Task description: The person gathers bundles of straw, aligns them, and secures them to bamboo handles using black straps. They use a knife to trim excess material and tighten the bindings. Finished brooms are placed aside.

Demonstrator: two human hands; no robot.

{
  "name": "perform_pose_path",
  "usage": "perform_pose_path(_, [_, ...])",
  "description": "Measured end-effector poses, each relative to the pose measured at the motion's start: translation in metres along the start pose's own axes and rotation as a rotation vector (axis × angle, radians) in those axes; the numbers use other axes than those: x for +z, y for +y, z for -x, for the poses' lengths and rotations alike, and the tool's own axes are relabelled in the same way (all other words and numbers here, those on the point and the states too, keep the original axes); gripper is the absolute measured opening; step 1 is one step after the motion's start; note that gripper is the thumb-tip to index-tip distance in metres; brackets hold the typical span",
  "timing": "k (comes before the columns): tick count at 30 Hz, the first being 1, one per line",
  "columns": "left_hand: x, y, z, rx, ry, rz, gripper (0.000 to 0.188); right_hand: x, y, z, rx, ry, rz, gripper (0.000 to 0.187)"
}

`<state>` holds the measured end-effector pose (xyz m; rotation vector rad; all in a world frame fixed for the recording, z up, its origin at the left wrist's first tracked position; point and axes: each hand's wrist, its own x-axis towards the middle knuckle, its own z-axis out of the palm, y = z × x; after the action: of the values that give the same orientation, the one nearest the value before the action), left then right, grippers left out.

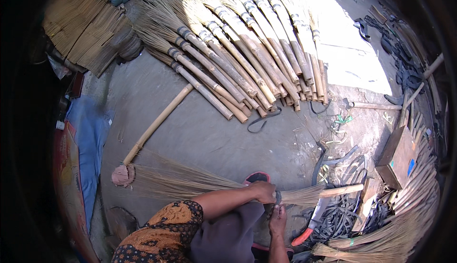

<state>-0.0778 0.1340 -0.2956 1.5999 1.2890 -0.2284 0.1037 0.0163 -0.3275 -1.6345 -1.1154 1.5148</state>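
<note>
An unfinished broom of thin sticks [190, 179] lies across my lap, its fine tips fanning out to the left. Its pale wooden handle [342, 190] points right. My left hand [263, 192] is closed around the stick bundle near its middle. Just right of that hand, a dark rubber strip [278, 197] wraps the bundle. Below it, my right hand [277, 220] is closed, with thumb and fingers pinching the strip's lower end. A knife [315, 217] with a red handle lies to the right of my right hand.
Finished brooms [238, 58] lie in a row at the back. A long-handled mallet [159, 122] rests at left, beside blue cloth [90, 144]. At right are black rubber strips [335, 225], a wooden box [397, 158] and loose stick bundles [376, 244].
</note>
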Motion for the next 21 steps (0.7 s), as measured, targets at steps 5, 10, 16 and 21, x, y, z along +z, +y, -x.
perform_pose_path(5, [0.006, -0.004, -0.008, 0.009, -0.026, 0.013, 0.064, 0.020, -0.003, 0.011, -0.111, 0.266, 0.332, 0.020])
perform_pose_path(10, [-0.002, 0.002, 0.000, 0.004, -0.019, -0.005, 0.065, 0.040, -0.025, 0.009, -0.171, 0.382, 0.534, 0.020])
perform_pose_path(16, [-0.010, 0.008, 0.006, -0.029, -0.073, -0.025, 0.079, 0.013, -0.045, 0.001, -0.180, 0.408, 0.803, 0.021])
perform_pose_path(21, [-0.007, -0.002, -0.007, 0.027, -0.089, 0.031, 0.091, -0.005, -0.043, -0.006, -0.172, 0.312, 0.678, 0.019])
